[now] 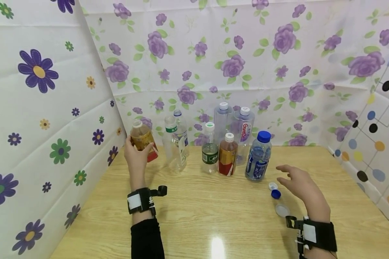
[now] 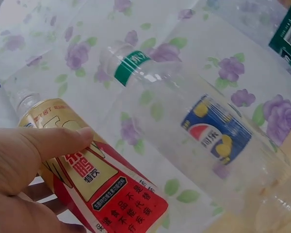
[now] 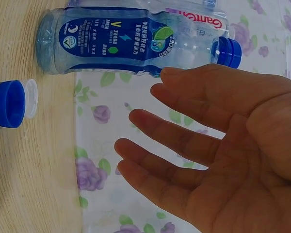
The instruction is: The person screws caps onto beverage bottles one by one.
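My left hand [image 1: 137, 155] grips a drink bottle [image 2: 114, 191] with a gold and red label at the left of the table. Its thumb lies across the label, and the bottle's neck [image 2: 27, 101] shows clear, without a cap. Just right of it stands a large transparent bottle [image 1: 174, 151] with a green neck band. My right hand [image 1: 299, 181] hangs over the table's right side with fingers spread and nothing in them. Nearest to it is a blue-capped bottle [image 1: 258, 158] with a blue label. Loose caps, one white [image 1: 273, 186] and one blue [image 1: 276, 194], lie below that hand.
A clear lid [image 1: 282, 210] lies near my right wrist. Mid-table stand a green-labelled bottle [image 1: 209, 154], another gold and red bottle [image 1: 228, 156] and two tall clear bottles [image 1: 223, 118] behind. A blue-ringed bottle [image 1: 180, 126] stands at the back left. Floral cloth [image 1: 194, 54] walls the table.
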`<state>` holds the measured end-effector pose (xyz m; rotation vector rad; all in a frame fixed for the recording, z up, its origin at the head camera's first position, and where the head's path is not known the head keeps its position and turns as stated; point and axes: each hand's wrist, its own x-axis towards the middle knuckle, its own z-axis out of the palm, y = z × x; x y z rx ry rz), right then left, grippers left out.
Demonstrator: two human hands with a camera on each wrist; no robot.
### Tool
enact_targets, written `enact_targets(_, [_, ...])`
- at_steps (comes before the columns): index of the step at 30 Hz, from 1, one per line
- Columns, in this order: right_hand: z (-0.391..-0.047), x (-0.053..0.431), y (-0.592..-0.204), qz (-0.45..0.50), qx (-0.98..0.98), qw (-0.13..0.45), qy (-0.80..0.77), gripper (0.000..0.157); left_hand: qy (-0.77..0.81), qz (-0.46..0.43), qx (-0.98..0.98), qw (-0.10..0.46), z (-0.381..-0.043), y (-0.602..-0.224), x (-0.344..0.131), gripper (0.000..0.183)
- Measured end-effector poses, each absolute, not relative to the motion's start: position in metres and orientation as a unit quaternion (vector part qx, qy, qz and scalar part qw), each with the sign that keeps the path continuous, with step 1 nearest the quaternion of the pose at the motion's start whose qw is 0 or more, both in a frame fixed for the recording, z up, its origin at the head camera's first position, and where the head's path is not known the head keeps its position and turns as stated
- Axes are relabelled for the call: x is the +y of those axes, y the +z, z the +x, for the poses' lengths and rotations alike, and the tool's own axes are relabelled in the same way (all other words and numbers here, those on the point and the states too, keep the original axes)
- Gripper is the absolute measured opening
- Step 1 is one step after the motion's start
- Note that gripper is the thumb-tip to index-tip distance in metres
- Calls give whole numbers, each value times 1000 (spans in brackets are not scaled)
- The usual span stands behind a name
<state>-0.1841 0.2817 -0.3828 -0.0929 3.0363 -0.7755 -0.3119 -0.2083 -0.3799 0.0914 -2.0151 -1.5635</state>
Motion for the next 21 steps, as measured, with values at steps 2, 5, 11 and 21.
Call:
enact_targets(2, [-184,282,-382,-31,969,2,-247,48,-587,29,-755,292,-309,-375,-209,83])
enact_targets(5, [-184,282,-382,-32,968,2,-248,48,-593,19,-750,294,-304,-369,-209,84])
enact_targets(11, [-184,281,-382,-33,969,0,-246,48,-591,4,-746,307,-293,-355,-208,83])
enact_targets(21, [-184,281,-382,-35,968,0,-247,48,-586,-19,-753,298,-279,-340,-201,86])
